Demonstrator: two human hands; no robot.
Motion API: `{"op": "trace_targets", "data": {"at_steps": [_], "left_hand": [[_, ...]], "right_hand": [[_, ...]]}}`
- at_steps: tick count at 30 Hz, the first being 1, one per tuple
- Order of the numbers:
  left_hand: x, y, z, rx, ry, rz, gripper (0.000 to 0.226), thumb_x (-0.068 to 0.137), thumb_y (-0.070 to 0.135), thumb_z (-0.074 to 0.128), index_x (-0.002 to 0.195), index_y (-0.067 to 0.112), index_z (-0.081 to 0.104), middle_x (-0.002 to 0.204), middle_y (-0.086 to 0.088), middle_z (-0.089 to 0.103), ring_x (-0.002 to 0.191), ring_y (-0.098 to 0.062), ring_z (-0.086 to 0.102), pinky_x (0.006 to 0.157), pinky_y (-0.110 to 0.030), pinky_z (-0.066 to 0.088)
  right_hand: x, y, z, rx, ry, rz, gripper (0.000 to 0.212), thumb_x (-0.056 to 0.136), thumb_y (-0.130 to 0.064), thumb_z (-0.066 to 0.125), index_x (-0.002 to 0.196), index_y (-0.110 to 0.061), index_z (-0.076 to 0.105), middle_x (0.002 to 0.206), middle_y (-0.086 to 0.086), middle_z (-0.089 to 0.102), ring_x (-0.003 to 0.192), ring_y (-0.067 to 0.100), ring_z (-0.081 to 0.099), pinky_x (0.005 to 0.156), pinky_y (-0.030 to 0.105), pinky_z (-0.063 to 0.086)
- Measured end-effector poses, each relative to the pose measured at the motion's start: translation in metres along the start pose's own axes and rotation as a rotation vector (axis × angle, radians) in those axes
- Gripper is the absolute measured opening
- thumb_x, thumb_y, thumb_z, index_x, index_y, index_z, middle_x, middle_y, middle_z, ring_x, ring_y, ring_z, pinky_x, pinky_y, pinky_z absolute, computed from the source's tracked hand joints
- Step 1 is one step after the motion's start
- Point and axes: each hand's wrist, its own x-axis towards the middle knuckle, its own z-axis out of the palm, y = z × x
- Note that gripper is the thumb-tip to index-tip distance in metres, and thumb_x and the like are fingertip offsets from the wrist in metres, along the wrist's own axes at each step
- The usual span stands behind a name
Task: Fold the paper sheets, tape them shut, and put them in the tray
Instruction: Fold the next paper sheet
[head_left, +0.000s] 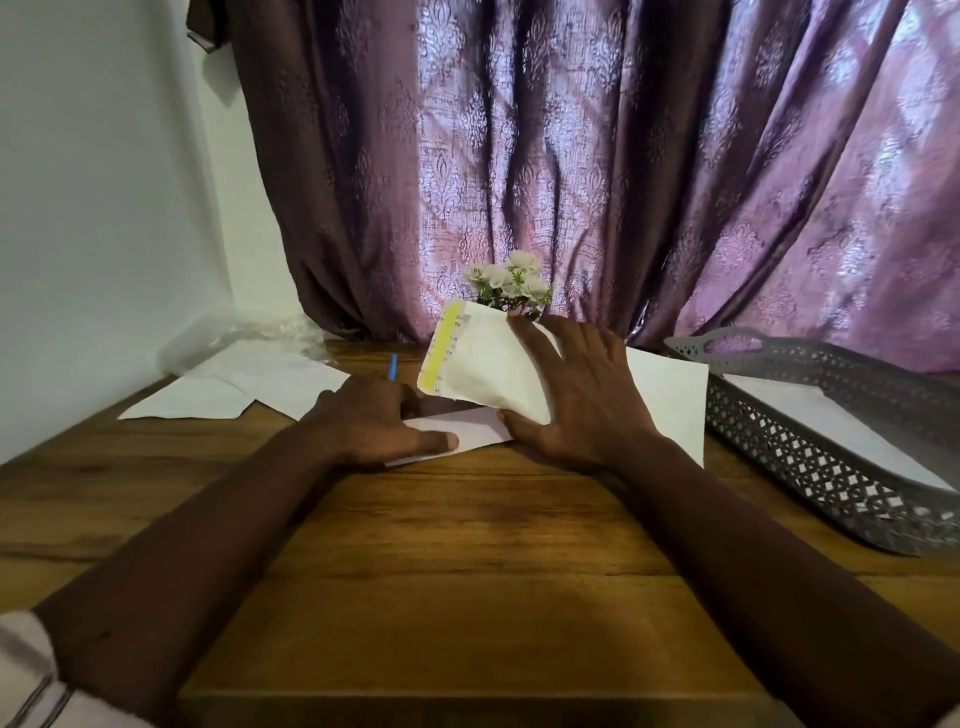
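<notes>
One paper sheet (483, 374) sits mid-table, its yellow-edged flap pinched up by the right hand (576, 395) while the left hand (363, 421) pins the bottom with a flat thumb, other fingers hidden. Grey tray (831, 467) at 3 o'clock holds paper; loose sheets (234, 384) at 10.

Your bare forearms reach forward and converge toward the middle. Your left hand (374, 426) sits knuckles up, fingers curled under, thumb stretched flat and pressing down on the paper sheet (483, 374). Your right hand (582, 400) is spread wide, fingers over the sheet's raised flap, thumb tucked beneath, gripping it.
</notes>
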Motion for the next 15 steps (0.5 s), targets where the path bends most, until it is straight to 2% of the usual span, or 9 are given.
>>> {"op": "trace_targets", "data": {"at_steps": [1, 2, 4, 6, 8, 10, 12, 14, 15], "left_hand": [[0.002, -0.001, 0.001, 0.025, -0.017, 0.004, 0.103, 0.042, 0.107, 0.044, 0.116, 0.039, 0.069, 0.109, 0.014, 0.069, 0.101, -0.014, 0.062, 0.093, -0.045, 0.053], [0.002, -0.002, 0.001, -0.011, -0.019, -0.008, 0.101, 0.039, 0.105, 0.048, 0.110, 0.037, 0.069, 0.106, 0.015, 0.068, 0.100, -0.013, 0.062, 0.093, -0.044, 0.054], [0.003, -0.003, -0.001, -0.136, 0.007, -0.015, 0.082, 0.042, 0.094, 0.065, 0.095, 0.031, 0.066, 0.098, 0.013, 0.069, 0.094, -0.012, 0.063, 0.089, -0.043, 0.055], [0.003, -0.007, -0.004, -0.235, -0.006, -0.002, 0.058, 0.057, 0.070, 0.084, 0.091, 0.027, 0.065, 0.096, 0.008, 0.070, 0.092, -0.014, 0.064, 0.087, -0.040, 0.055], [0.007, -0.016, -0.008, -0.294, 0.030, -0.002, 0.037, 0.069, 0.043, 0.091, 0.086, 0.024, 0.065, 0.097, 0.006, 0.069, 0.095, -0.019, 0.065, 0.081, -0.037, 0.051], [0.012, -0.027, -0.011, -0.310, 0.187, -0.023, 0.027, 0.075, 0.030, 0.089, 0.086, 0.024, 0.066, 0.102, 0.002, 0.068, 0.100, -0.023, 0.064, 0.079, -0.032, 0.045], [0.013, -0.035, -0.017, -0.402, 0.462, -0.034, 0.020, 0.080, 0.024, 0.084, 0.092, 0.026, 0.069, 0.105, 0.001, 0.070, 0.101, -0.023, 0.064, 0.083, -0.029, 0.044], [0.012, -0.043, -0.027, -0.686, 0.682, -0.033, 0.018, 0.085, 0.019, 0.080, 0.101, 0.022, 0.072, 0.107, -0.002, 0.071, 0.102, -0.024, 0.064, 0.086, -0.030, 0.047], [0.012, -0.048, -0.032, -0.853, 0.726, -0.050, 0.020, 0.086, 0.019, 0.079, 0.105, 0.020, 0.073, 0.109, -0.004, 0.071, 0.105, -0.026, 0.065, 0.089, -0.033, 0.050]], "right_hand": [[0.000, 0.001, 0.000, -0.006, 0.004, 0.003, 0.102, 0.081, -0.078, 0.050, 0.163, -0.026, 0.023, 0.151, 0.012, 0.044, 0.131, 0.034, 0.046, 0.112, 0.052, 0.032], [0.000, 0.001, 0.000, -0.010, 0.006, 0.005, 0.101, 0.081, -0.078, 0.049, 0.163, -0.026, 0.023, 0.151, 0.012, 0.044, 0.132, 0.034, 0.045, 0.113, 0.052, 0.032], [-0.001, 0.002, 0.001, -0.011, 0.002, 0.009, 0.100, 0.081, -0.078, 0.049, 0.163, -0.026, 0.024, 0.152, 0.012, 0.043, 0.133, 0.034, 0.044, 0.113, 0.052, 0.032], [-0.001, 0.003, 0.001, -0.012, -0.008, 0.009, 0.101, 0.080, -0.078, 0.050, 0.163, -0.026, 0.023, 0.152, 0.012, 0.043, 0.134, 0.034, 0.043, 0.114, 0.053, 0.031], [-0.002, 0.003, 0.002, -0.016, -0.010, 0.009, 0.103, 0.080, -0.078, 0.051, 0.163, -0.026, 0.023, 0.153, 0.012, 0.042, 0.135, 0.034, 0.043, 0.114, 0.053, 0.031], [-0.002, 0.005, 0.002, -0.022, -0.001, 0.013, 0.103, 0.080, -0.079, 0.052, 0.163, -0.026, 0.024, 0.153, 0.012, 0.042, 0.135, 0.034, 0.043, 0.114, 0.053, 0.031], [-0.001, 0.005, 0.002, -0.029, 0.010, 0.015, 0.102, 0.081, -0.079, 0.051, 0.163, -0.025, 0.025, 0.152, 0.013, 0.043, 0.133, 0.035, 0.045, 0.113, 0.052, 0.031], [-0.001, 0.005, 0.003, -0.035, 0.021, 0.021, 0.100, 0.082, -0.080, 0.050, 0.162, -0.024, 0.028, 0.151, 0.012, 0.044, 0.131, 0.035, 0.046, 0.112, 0.052, 0.032], [-0.001, 0.004, 0.003, -0.040, 0.021, 0.025, 0.100, 0.082, -0.080, 0.050, 0.162, -0.025, 0.028, 0.151, 0.012, 0.044, 0.130, 0.034, 0.046, 0.112, 0.052, 0.032]]}}
